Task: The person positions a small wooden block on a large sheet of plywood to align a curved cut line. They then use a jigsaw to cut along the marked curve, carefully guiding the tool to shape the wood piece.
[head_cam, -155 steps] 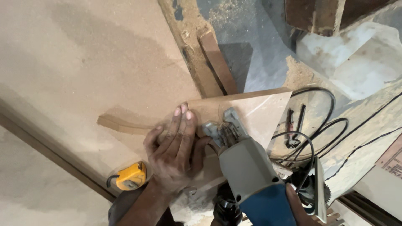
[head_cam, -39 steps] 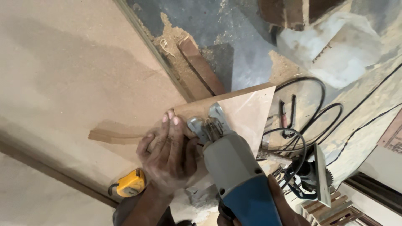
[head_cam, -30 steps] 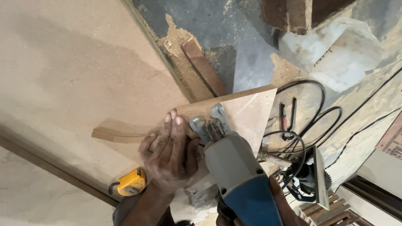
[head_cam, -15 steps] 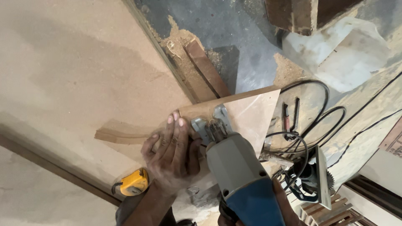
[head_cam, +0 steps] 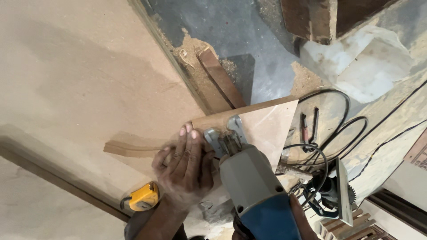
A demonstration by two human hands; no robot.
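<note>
Jigsaw [head_cam: 255, 186], grey body with blue rear, sits with its metal shoe [head_cam: 224, 135] flat on a triangular plywood piece [head_cam: 269, 129]. Right hand [head_cam: 298, 218] is mostly hidden under the tool at the bottom edge; only a thumb and part of the palm show against the blue housing, so it looks wrapped on the tool, but can't tell how tightly the fingers close. Left hand [head_cam: 184, 166] lies palm down, fingers [head_cam: 189, 138] straight and together, pressing the plywood just left of the shoe, gripping nothing. Plywood piece overhangs the edge of a large dusty board [head_cam: 75, 80] serving as the bench. Curved brown wood strip [head_cam: 133, 149] lies on the board, running under the left hand. Yellow tape measure [head_cam: 142, 198] sits near the left wrist. Black power cable [head_cam: 329, 133] coils on the floor to the right, beside a circular saw [head_cam: 333, 195]. Sawdust and a brown offcut [head_cam: 220, 80] lie past the board's edge.
</note>
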